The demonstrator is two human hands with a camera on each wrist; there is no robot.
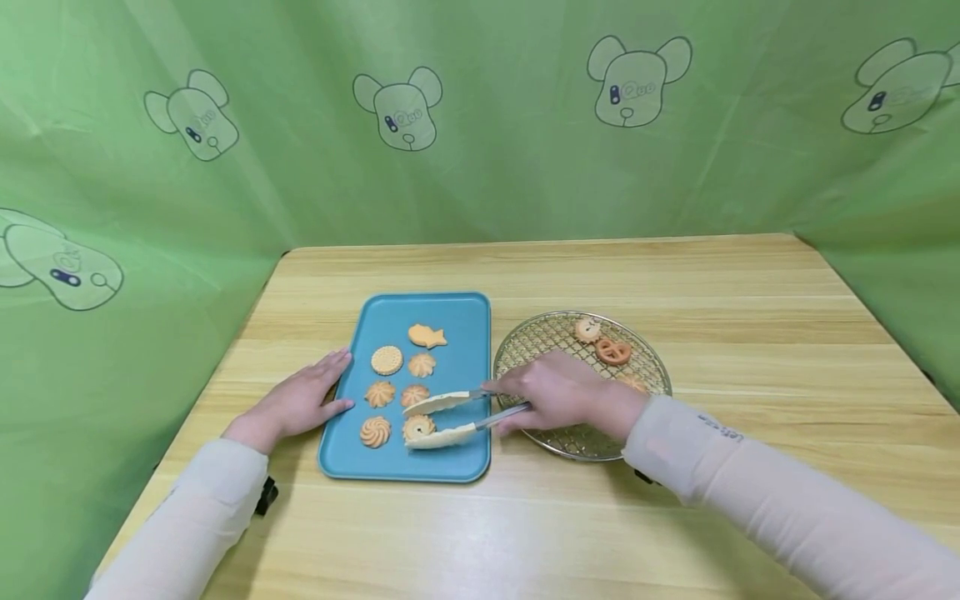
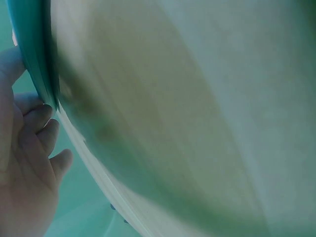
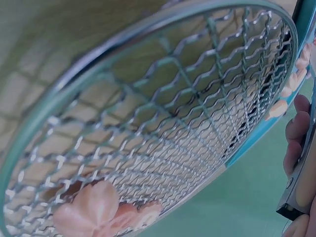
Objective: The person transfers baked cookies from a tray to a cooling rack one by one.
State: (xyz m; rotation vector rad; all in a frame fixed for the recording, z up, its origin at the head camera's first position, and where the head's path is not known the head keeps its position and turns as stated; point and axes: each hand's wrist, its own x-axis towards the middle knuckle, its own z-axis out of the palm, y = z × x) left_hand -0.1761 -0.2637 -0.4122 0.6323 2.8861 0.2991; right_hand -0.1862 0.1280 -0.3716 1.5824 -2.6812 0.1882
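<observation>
My right hand (image 1: 558, 390) grips metal tongs (image 1: 444, 437) with cream-coloured tips, reaching left over the blue tray (image 1: 459, 308). The tips stand spread on either side of a ring-shaped cookie (image 1: 417, 427) near the tray's front. Along the tray's left rim rests my left hand (image 1: 296, 402), fingers extended; the left wrist view has its fingers (image 2: 48, 136) beside that rim. Also on the tray lie a fish-shaped cookie (image 1: 427, 336), a round flat cookie (image 1: 387, 360), a swirl cookie (image 1: 375, 432) and several flower-shaped ones.
Right of the tray stands a round wire rack (image 1: 517, 350), partly hidden under my right hand and wrist. It bears a pretzel (image 1: 613, 352), a ring-shaped cookie (image 1: 588, 329) and a flower-shaped cookie (image 3: 91, 210). Green curtains (image 1: 510, 183) surround the wooden table (image 1: 757, 333).
</observation>
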